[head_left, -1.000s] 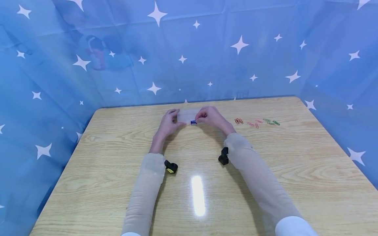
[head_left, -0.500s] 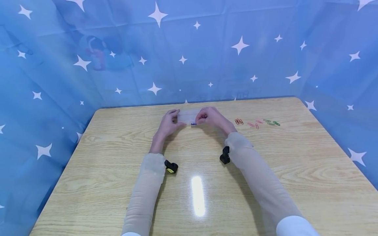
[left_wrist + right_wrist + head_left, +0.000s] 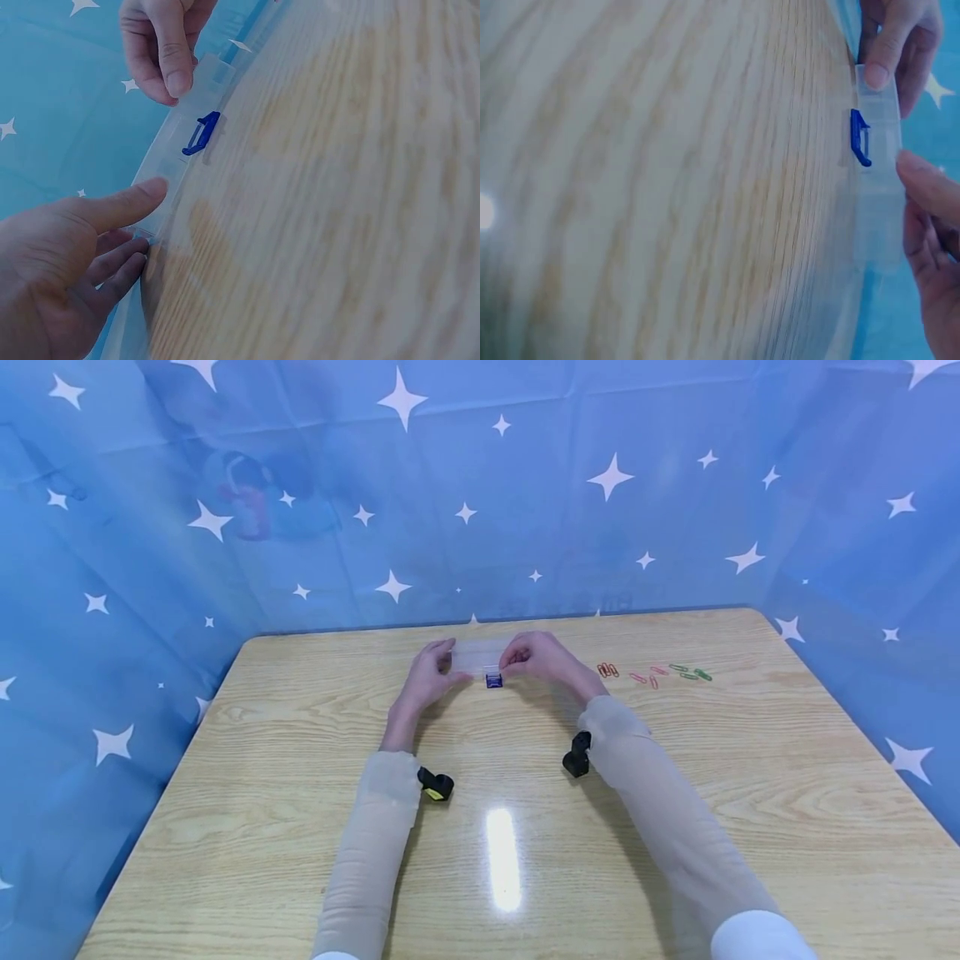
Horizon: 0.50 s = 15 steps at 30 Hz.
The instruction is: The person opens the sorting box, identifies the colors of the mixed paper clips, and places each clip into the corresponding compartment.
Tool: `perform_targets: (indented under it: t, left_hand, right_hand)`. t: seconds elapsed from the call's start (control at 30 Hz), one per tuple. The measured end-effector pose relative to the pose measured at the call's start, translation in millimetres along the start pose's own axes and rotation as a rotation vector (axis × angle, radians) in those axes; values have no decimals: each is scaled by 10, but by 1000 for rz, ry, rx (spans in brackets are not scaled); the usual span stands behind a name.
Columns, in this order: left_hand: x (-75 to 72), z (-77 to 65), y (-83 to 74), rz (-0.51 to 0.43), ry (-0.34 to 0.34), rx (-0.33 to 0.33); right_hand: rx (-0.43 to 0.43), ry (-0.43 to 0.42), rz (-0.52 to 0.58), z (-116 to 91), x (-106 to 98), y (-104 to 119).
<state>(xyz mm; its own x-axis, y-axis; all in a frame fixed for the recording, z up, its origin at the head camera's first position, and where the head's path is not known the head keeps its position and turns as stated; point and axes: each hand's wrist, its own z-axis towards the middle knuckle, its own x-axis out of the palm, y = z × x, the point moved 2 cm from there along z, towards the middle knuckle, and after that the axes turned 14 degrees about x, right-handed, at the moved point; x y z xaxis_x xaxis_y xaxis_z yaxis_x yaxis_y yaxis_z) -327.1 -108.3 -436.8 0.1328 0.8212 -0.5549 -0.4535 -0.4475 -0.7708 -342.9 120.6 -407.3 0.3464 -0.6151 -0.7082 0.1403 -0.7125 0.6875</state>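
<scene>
A small clear plastic box lies near the back of the table, between both hands. Its blue latch hangs swung out from the front edge; the latch also shows tilted away from the box in the left wrist view. My left hand grips the box's left end, thumb along the front and fingers round the side. My right hand has thumb and curled fingers at the lid's edge, just right of the latch. In the right wrist view, the right thumb meets the edge of the box.
Right of the box lie several paper clips: red clips, pink clips and green clips. Behind the wooden table hangs a blue curtain with white stars. A black wrist camera sits on the right sleeve.
The blue latch has swung outward and down from the box's front edge. My right hand has shifted slightly to the right; the left hand keeps its place.
</scene>
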Motion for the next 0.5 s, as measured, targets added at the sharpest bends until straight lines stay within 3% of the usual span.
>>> perform_targets:
  t: [0.23,0.5]
  left_hand:
    - [-2,-16,-14,-30,6,-25]
    - [6,-34,-7,-39,16,-67]
  right_hand:
    - [74,-8,32,-46,-85,-44]
    - [75,-31,-34,-74,-174,-159]
